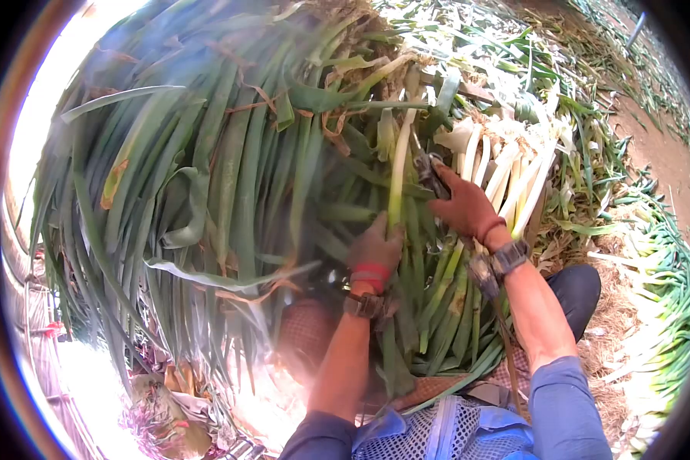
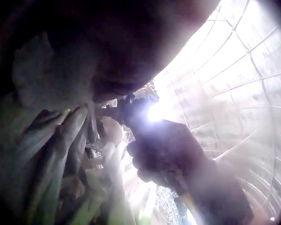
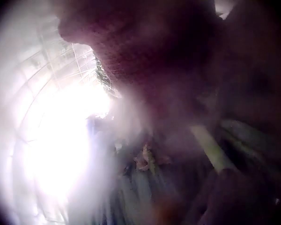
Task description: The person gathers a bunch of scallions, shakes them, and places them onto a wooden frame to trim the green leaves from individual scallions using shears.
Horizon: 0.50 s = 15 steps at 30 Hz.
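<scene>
In the head view my gloved left hand [image 1: 376,249] grips a long leek [image 1: 399,165] around its green part, its pale stem standing up above the fist. My gloved right hand [image 1: 468,205], just right of that stem, holds a dark metal tool [image 1: 429,172] close to the stem's upper part. Whether the tool touches the stem cannot be told. In the left wrist view the right hand [image 2: 166,152] appears dark against glare, curled around the tool [image 2: 126,111]. The right wrist view is hazy and shows a leek stem [image 3: 213,147] beside a dark glove.
A tall heap of green leeks [image 1: 230,169] fills the left side. White-stemmed leeks [image 1: 514,172] lie together right of my right hand. Leaf scraps [image 1: 583,146] cover the ground behind them, and more leeks [image 1: 678,307] lie in a row at far right.
</scene>
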Motion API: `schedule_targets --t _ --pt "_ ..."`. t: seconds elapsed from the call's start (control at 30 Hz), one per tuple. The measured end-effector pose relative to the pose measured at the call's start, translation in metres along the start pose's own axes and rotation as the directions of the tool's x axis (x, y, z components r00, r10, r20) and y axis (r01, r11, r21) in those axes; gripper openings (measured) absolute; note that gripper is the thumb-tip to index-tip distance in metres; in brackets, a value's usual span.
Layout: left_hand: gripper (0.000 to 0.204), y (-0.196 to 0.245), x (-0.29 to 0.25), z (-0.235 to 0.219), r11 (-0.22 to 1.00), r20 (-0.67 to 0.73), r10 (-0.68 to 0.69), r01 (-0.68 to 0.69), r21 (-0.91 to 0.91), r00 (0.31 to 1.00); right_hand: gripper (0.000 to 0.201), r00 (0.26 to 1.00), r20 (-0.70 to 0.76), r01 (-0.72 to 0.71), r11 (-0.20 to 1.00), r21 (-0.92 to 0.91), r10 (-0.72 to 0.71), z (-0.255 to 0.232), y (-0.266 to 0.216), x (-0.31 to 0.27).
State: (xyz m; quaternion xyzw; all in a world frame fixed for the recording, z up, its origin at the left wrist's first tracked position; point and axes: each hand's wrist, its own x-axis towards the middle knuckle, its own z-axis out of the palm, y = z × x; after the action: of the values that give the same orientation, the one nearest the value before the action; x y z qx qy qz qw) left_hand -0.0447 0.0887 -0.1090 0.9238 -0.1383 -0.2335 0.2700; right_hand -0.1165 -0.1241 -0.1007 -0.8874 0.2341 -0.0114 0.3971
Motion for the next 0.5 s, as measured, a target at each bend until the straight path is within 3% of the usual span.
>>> schedule_targets --t 0.03,0.1,0.17,0.23,0.27,0.4,0.5 --pt "0.056 -0.001 0.000 0.003 0.999 -0.004 -0.003 0.003 0.044 1.000 0.081 1.000 -0.002 0.005 1.000 -0.004 -0.005 -0.005 -0.006 -0.010" --pt "0.057 -0.003 -0.004 0.006 0.996 -0.009 -0.003 0.004 0.093 1.000 0.081 0.981 0.152 -0.122 0.993 0.003 0.120 -0.016 -0.019 -0.037" --pt "0.055 -0.003 -0.011 0.009 0.998 0.070 0.012 -0.017 0.060 0.997 0.084 0.978 0.173 -0.118 0.993 0.001 0.116 -0.020 -0.020 -0.067" --pt "0.053 0.000 -0.030 0.017 0.997 0.067 0.018 -0.023 0.071 0.998 0.086 0.965 0.263 0.000 0.997 0.075 -0.020 -0.024 -0.020 -0.097" --pt "0.051 0.003 -0.043 0.022 0.996 0.065 0.026 -0.031 0.082 0.998 0.088 0.946 0.326 -0.029 0.997 0.075 0.003 -0.032 -0.026 -0.110" --pt "0.047 0.024 -0.104 0.058 0.978 0.172 0.108 -0.136 0.156 0.979 0.089 0.968 0.246 -0.075 0.990 0.120 0.044 -0.045 -0.007 -0.115" --pt "0.047 0.030 -0.124 0.066 0.980 0.228 0.181 -0.194 0.034 0.957 0.088 0.985 0.166 -0.066 0.994 0.082 0.052 -0.054 0.003 -0.106"
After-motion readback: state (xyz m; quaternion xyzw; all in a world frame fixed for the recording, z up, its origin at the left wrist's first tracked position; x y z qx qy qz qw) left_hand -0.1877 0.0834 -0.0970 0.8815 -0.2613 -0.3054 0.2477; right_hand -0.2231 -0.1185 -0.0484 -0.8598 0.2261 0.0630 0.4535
